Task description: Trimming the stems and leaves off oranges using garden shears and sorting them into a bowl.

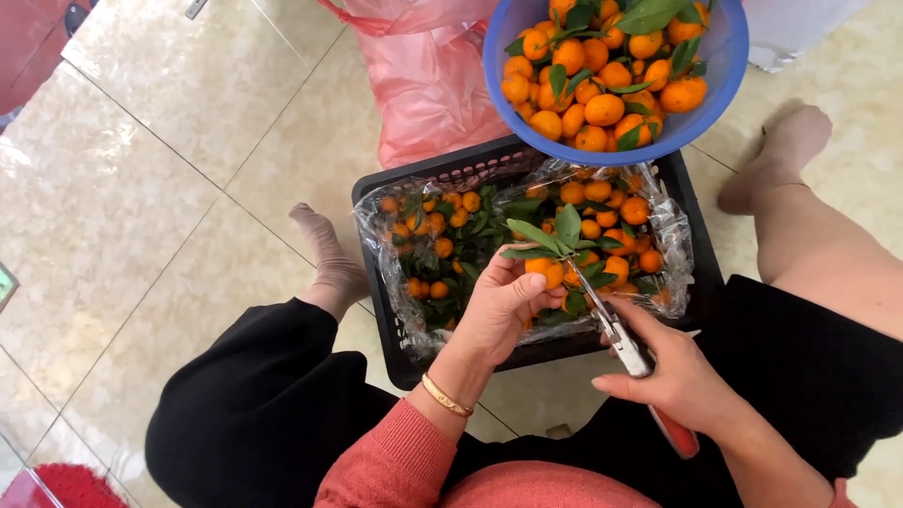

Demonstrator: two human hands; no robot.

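My left hand (503, 306) holds a small orange tangerine (546, 272) on a leafy green twig (552, 235) above a black crate. My right hand (673, 376) grips red-handled pruning shears (625, 348), whose blades point up-left at the fruit's stem. The black plastic crate (400, 353), lined with clear plastic, holds many small tangerines with leaves (442, 240). A gold bracelet sits on my left wrist.
A blue round basin (729, 66) heaped with tangerines sits at the crate's far right corner. A pink plastic bag (428, 85) lies behind the crate. My two feet (324, 259) rest on the beige tiled floor either side of the crate.
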